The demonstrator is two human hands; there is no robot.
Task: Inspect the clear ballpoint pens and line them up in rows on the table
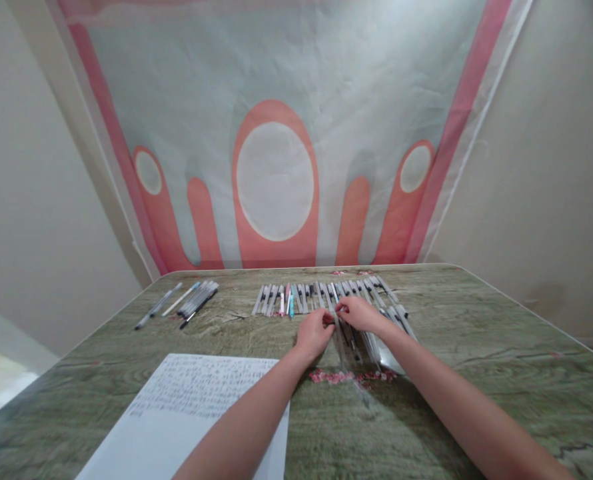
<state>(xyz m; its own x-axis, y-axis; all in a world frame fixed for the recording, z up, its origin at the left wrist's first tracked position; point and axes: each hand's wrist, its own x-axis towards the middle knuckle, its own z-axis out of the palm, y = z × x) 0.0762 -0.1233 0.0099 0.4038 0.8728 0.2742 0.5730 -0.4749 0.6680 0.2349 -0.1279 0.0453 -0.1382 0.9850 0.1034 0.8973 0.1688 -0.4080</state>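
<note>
My left hand (316,332) is closed, thumb and fingers curled together beside a loose group of pens (352,341). Whatever its fingertips grip is too small to make out. Just to the right, my right hand (358,313) is over the same pens with its fingers pinched; what is in them is hidden. Clear plastic (387,359) shows around these pens, partly under my right forearm. Beyond my hands lies a long row of capped pens (271,300), mostly clear and black, with a pink pen (282,303) and a turquoise pen (291,305) among them.
At the left lies a small bunch of pens (199,300), with a separate pen (158,307) beside it. A sheet of handwritten paper (176,433) is partly under my left forearm. The wood-patterned table (476,347) meets a printed cloth (276,67) at the back.
</note>
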